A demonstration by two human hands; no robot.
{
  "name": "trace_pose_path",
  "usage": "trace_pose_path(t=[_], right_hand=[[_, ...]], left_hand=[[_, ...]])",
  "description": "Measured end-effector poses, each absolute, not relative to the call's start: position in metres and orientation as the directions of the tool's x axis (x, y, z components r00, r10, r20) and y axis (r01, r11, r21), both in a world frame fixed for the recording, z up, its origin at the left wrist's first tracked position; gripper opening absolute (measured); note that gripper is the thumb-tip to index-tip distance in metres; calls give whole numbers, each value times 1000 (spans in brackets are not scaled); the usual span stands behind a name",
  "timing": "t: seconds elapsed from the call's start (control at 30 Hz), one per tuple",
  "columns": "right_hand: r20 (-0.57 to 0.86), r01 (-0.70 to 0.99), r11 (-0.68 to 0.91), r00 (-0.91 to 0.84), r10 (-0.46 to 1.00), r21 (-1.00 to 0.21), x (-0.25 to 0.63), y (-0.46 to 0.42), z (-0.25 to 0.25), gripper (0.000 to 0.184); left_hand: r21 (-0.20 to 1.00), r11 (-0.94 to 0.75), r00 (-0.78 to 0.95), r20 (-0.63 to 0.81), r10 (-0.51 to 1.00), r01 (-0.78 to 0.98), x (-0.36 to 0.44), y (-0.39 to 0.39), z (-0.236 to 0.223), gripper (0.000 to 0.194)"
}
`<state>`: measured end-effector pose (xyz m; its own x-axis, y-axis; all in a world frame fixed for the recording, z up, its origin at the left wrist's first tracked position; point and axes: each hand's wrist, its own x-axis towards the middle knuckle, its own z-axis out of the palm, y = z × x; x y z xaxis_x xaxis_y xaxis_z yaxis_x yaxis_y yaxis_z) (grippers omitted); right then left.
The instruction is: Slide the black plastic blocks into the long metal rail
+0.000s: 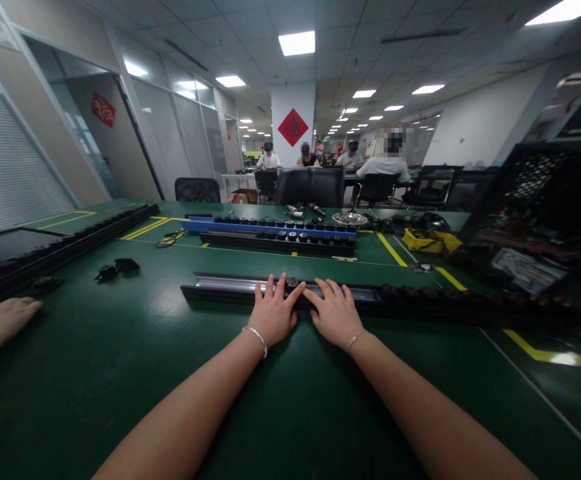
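Observation:
A long black track rail with a silver inner channel lies across the table in front of me. My left hand rests on it with fingers spread, thumb near its front edge. Beside it, my right hand also lies with fingers outstretched over the rail. Both index fingertips meet at a small black block sitting in the channel. Neither hand wraps around anything. Several black round-topped modules fill the right part of the rail, where it is dark and blurred.
Another person's hand is at the left, near a black rail with modules. Loose black pieces lie on the green table. Behind are a blue rail, a metal dish, a yellow box and open electronics.

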<state>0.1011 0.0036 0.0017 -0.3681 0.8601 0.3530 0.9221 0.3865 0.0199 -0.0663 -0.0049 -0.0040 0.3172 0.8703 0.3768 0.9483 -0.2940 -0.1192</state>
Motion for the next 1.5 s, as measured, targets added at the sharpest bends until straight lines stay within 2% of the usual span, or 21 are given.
trace_pose_path(t=[0.27, 0.77, 1.0, 1.17, 1.33, 1.5], right_hand=[[397, 927, 373, -353, 847, 29, 100, 3, -3, 51], [362, 922, 386, -363, 859, 8, 102, 3, -1, 48], [363, 919, 395, -368, 856, 0, 104, 4, -1, 47], [368, 916, 402, -372, 852, -6, 105, 5, 0, 47], [367, 915, 404, -374, 852, -8, 105, 5, 0, 47], [364, 915, 403, -373, 853, -7, 105, 5, 0, 47]], left_hand=[[-134, -243, 277, 381, 882, 961, -63, -3, -5, 55], [-80, -93, 112, 284, 952, 992, -73, -7, 11, 51], [-117, -60, 92, 286, 954, 991, -79, -8, 18, 47], [-123, -45, 76, 266, 961, 991, -76, -12, 20, 50], [-147, -1, 32, 209, 977, 989, -72, -15, 21, 65], [-180, 60, -29, 171, 985, 982, -73, -13, 22, 71]])
